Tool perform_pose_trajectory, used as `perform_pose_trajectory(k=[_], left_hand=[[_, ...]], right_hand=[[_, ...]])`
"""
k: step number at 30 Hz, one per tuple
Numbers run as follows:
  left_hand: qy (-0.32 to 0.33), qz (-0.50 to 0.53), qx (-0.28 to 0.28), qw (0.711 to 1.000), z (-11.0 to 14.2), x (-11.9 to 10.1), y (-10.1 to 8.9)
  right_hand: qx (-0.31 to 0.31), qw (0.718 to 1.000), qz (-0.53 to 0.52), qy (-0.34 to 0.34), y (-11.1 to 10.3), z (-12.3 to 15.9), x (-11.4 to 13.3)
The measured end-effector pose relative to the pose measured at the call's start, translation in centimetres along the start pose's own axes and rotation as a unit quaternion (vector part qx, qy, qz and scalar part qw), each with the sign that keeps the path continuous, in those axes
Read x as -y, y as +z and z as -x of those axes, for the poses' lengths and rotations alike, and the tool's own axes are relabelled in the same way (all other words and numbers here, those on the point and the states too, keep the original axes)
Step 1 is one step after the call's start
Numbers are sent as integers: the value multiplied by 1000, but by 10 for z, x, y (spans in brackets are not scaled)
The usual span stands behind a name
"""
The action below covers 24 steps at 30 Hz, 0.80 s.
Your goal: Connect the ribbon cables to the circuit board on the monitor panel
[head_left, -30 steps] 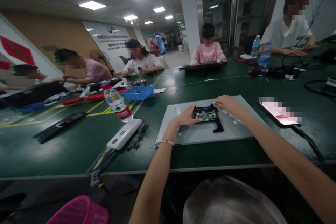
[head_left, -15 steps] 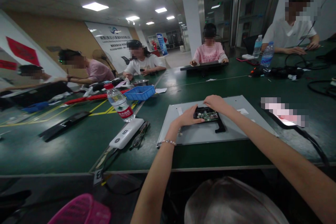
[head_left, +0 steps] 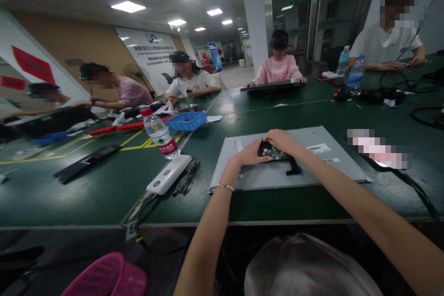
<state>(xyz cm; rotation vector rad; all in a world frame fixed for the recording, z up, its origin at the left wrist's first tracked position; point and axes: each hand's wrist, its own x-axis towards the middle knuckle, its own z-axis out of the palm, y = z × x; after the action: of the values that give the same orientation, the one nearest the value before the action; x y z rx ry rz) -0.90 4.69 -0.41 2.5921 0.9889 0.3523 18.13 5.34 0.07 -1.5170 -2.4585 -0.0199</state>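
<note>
A flat grey panel point(head_left: 249, 178), like the back of a screen, lies on the green table in front of me. On it rests a black plastic frame point(head_left: 294, 166) around a green circuit board point(head_left: 275, 153). My left hand point(head_left: 251, 152) grips the frame's left side, thumb along the near edge and fingers at the far side. My right hand point(head_left: 282, 141) bends over the far edge of the same frame, its fingertips mostly hidden behind it. The frame's lower right arm sticks out over the panel.
A white power bank point(head_left: 169, 175), folded glasses point(head_left: 187, 178) and a water bottle point(head_left: 161, 134) stand left of the panel. Further back is a blue tray point(head_left: 187, 121). A phone with a cable point(head_left: 378, 150) lies on the right. Several people sit around the table.
My right hand has shifted slightly left and nearer along the frame, covering more of the circuit board and uncovering a white label on the panel. My left hand keeps its hold.
</note>
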Motion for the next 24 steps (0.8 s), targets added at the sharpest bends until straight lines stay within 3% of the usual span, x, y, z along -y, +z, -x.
perform_pose_trajectory(k=[7, 12, 18, 24], left_hand=[[-12, -7, 3, 1000, 0, 1, 1], [-39, -17, 17, 999, 1, -1, 0], [-50, -6, 12, 999, 2, -4, -1], [-55, -2, 18, 998, 4, -7, -4]], right_hand=[[31, 999, -33, -21, -1, 0, -1], [4, 998, -59, -14, -4, 4, -18], [31, 993, -86, 71, -13, 36, -64], [15, 975, -144, 169, -13, 68, -101]])
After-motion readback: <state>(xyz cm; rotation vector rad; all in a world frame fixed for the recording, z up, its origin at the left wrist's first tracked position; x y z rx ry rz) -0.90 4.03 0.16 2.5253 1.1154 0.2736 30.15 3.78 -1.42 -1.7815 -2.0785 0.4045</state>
